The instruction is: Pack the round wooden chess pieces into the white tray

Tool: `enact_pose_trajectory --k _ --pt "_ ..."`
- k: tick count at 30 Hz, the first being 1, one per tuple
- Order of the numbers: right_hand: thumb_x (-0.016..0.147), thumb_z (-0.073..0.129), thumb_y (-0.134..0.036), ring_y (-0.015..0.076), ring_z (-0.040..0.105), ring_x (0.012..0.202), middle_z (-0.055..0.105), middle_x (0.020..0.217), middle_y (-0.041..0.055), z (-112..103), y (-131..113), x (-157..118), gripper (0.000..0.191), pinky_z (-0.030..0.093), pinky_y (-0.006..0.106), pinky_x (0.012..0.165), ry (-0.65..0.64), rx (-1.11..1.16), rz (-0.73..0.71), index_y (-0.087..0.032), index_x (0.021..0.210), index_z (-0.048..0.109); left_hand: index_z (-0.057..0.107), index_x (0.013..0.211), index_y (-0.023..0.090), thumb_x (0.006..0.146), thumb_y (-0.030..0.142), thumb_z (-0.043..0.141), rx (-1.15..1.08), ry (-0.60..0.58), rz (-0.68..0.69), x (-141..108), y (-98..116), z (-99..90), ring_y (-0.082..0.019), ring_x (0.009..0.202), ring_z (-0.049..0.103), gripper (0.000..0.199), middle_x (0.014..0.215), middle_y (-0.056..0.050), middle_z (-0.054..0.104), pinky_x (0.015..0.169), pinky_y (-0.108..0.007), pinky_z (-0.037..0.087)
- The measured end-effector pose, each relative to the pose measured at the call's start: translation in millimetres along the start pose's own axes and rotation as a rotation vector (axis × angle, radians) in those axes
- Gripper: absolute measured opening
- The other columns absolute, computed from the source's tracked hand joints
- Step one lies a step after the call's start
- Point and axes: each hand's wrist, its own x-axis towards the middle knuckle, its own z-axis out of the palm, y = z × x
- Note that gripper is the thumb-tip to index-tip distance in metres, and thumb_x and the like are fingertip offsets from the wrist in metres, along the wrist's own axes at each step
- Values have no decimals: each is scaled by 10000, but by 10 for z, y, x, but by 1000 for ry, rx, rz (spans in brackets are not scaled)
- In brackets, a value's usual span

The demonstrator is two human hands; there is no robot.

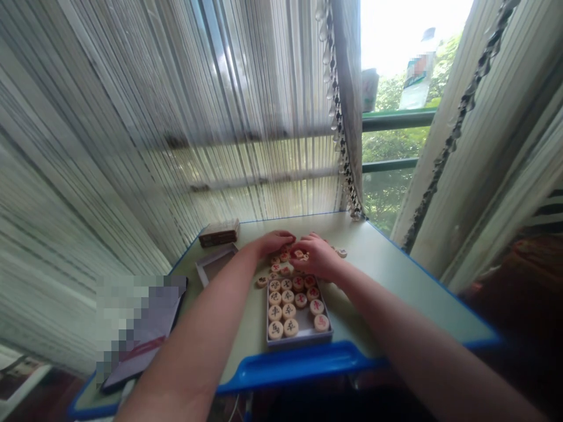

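Note:
Round wooden Chinese chess pieces (285,270) lie loose on the table beyond an open box (308,339). Over the far side of this pile, my left hand (276,240) is closed, its fingertips together; what they hold, if anything, I cannot make out. My right hand (320,255) curls beside it, thumb and fingers around a few pieces. Inside the box, pieces with black characters (288,311) fill the two left columns. Red-marked pieces (316,307) sit along its right side and top, around a bare patch of the box floor.
A grey box lid (215,265) lies left of my left forearm, with a small brown box (219,232) behind it. A tablet-like device (149,346) rests at the left table edge. The pale table (396,293) has a blue rim; curtains (246,117) hang behind it.

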Motion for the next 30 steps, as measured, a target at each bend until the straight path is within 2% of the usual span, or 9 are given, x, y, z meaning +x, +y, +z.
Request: enact_pose_trajectory --k 3,6,9,12,17,21,26,30 --pt "699 643 -289 171 488 775 608 748 37 -26 15 -13 132 398 292 741 18 19 9 -204 788 691 635 947 118 778 303 495 147 208 7 -47 28 40 -156 774 584 287 900 -69 666 704 -280 453" --pt "699 644 -300 166 498 771 602 740 37 -91 -12 -30 144 400 283 717 9 96 15 -193 784 689 658 860 128 774 299 490 471 409 57 -200 88 37 -197 822 585 255 874 -89 668 755 -307 434" --pt "713 636 -335 149 509 750 603 733 27 -167 -91 -63 166 395 284 721 -30 177 -16 -194 782 690 665 815 145 779 343 479 640 462 68 -458 161 61 -213 796 585 275 854 -96 665 745 -313 428" --pt "718 618 -404 127 501 684 572 695 13 -217 -155 -115 239 395 261 649 -92 261 -5 -185 784 688 656 816 146 789 363 461 668 466 66 -739 224 142 -209 786 579 293 859 -93 658 732 -307 431" --pt "684 607 -476 92 417 513 490 591 -20 -235 -229 -239 349 332 228 470 -199 394 175 -158 811 675 633 859 154 794 298 441 635 519 102 -1066 202 326 -201 800 572 248 875 -81 645 739 -309 440" --pt "687 608 -474 103 423 540 484 588 -17 -191 -362 -455 333 337 233 494 -68 380 158 -165 786 680 623 818 164 762 188 450 641 673 170 -1245 38 421 -196 899 546 184 920 -85 607 831 -301 425" --pt "704 605 -455 128 468 593 523 633 3 -148 -424 -729 325 377 249 545 108 410 242 -156 815 669 597 827 163 728 121 447 586 790 122 -1394 -160 414 -199 859 534 184 900 -91 584 814 -313 428" --pt "704 624 -393 156 502 710 569 698 18 -138 -385 -760 229 400 284 680 101 272 143 -177 766 670 599 822 176 745 149 446 591 874 79 -1398 -192 378 -230 940 504 173 900 -96 580 877 -342 386"
